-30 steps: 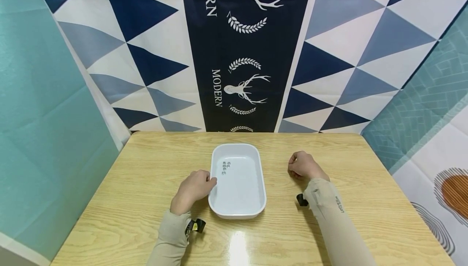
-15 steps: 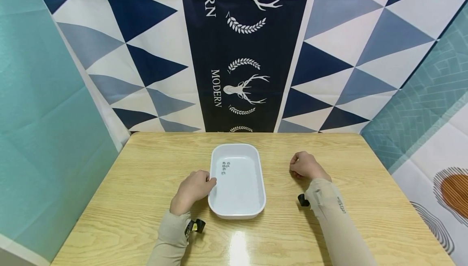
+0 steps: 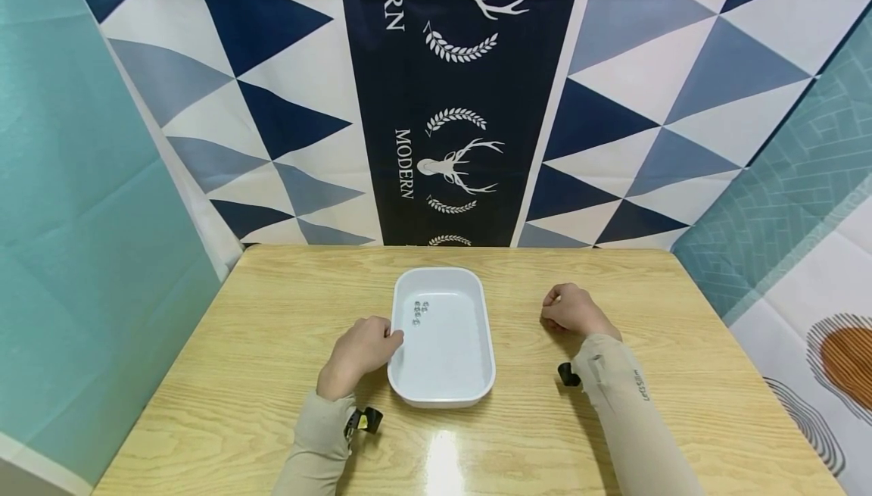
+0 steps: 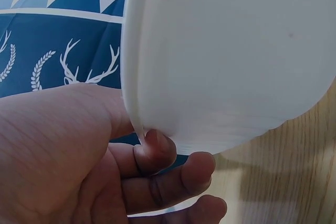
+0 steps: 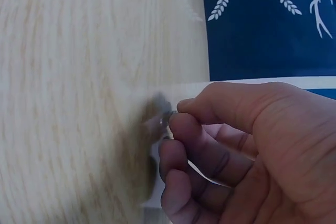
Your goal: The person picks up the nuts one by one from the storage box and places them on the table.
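Note:
A white rectangular tray (image 3: pixel 450 356) stands upright on the wooden table. My left hand (image 3: pixel 361 352) pinches its left rim, the thumb over the edge and fingers below, as the left wrist view shows. Inside, near the far left corner, lie several small silvery pieces (image 3: pixel 418 310), too small to identify. To the right of the tray, my right hand (image 3: pixel 575 310) is low over the table. In the right wrist view its thumb and index finger pinch a small shiny silvery piece (image 5: pixel 167 120), mostly hidden by the fingertips.
The wooden table (image 3: pixel 272 344) extends on both sides of the tray. A patterned cloth wall (image 3: pixel 300 95) rises at its back edge, with more cloth at the left and right. Each wrist carries a small black camera (image 3: pixel 371 420).
My right hand has shifted very slightly to the right. The left hand, the tray and the pieces in it stay in place.

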A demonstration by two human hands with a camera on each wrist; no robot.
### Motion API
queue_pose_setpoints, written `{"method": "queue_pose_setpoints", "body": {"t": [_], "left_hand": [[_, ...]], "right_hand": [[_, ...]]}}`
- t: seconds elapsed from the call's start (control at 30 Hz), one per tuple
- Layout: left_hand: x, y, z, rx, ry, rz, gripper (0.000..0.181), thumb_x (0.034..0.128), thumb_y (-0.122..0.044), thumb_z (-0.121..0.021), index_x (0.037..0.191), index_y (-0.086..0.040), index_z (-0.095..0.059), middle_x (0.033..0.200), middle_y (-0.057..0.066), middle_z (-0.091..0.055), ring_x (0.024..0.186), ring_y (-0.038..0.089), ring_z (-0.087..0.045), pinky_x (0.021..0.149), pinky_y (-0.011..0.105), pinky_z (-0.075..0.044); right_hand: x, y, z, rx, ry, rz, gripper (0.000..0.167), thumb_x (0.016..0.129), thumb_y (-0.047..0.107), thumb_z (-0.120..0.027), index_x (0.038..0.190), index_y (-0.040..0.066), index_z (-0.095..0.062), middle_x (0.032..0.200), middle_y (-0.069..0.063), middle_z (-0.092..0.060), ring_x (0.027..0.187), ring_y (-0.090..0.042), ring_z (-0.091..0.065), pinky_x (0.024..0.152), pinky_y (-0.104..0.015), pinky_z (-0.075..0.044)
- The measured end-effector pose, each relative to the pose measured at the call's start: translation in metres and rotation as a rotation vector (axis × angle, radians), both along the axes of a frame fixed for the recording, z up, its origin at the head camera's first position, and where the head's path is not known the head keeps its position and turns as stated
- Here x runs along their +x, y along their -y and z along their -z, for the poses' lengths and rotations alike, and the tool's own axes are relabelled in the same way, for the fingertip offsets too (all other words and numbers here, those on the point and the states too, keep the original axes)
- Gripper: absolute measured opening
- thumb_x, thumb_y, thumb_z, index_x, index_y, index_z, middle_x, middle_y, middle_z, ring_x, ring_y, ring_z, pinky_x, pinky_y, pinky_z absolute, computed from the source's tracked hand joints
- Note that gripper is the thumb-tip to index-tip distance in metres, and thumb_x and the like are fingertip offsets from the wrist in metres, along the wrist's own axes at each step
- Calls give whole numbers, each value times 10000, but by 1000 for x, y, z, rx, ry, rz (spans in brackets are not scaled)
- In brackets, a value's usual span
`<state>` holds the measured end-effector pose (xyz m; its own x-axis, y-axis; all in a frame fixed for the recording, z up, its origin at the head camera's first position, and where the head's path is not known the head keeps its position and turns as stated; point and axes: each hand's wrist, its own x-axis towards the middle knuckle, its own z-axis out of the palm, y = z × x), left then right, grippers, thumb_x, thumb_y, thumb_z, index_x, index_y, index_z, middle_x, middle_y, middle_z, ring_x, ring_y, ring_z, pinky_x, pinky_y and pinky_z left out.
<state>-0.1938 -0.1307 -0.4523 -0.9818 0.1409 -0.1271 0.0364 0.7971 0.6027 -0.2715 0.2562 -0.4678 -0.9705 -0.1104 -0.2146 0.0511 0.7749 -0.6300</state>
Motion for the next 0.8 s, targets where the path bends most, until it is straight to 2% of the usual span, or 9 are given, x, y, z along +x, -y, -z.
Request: {"method": "queue_pose_setpoints", "body": {"t": [0.33,0.57,0.8], "left_hand": [[-1,0,0,-6,12,-2,348,995,-299,-548,683,-144,-543,608,3,-494,524,150,-445,488,278,-332],[-1,0,0,-10,9,0,356,993,-296,-548,669,-150,-519,598,0,-481,517,150,-437,483,280,-327],[0,1,0,-8,6,1,351,998,-310,-549,690,-143,-550,605,0,-479,522,153,-434,489,286,-330]], "right_hand": [[0,9,-17,19,-19,-1,278,956,170,-586,1156,-22,-609,732,-108,-697,609,-151,-600,640,-299,-486],[0,20,-25,-23,-36,-4,255,966,184,-613,1125,-15,-624,786,-145,-726,615,-187,-635,574,-289,-507],[-2,31,-27,-49,-18,7,238,970,198,-623,1117,12,-634,842,-157,-724,610,-199,-618,584,-312,-520]]}}
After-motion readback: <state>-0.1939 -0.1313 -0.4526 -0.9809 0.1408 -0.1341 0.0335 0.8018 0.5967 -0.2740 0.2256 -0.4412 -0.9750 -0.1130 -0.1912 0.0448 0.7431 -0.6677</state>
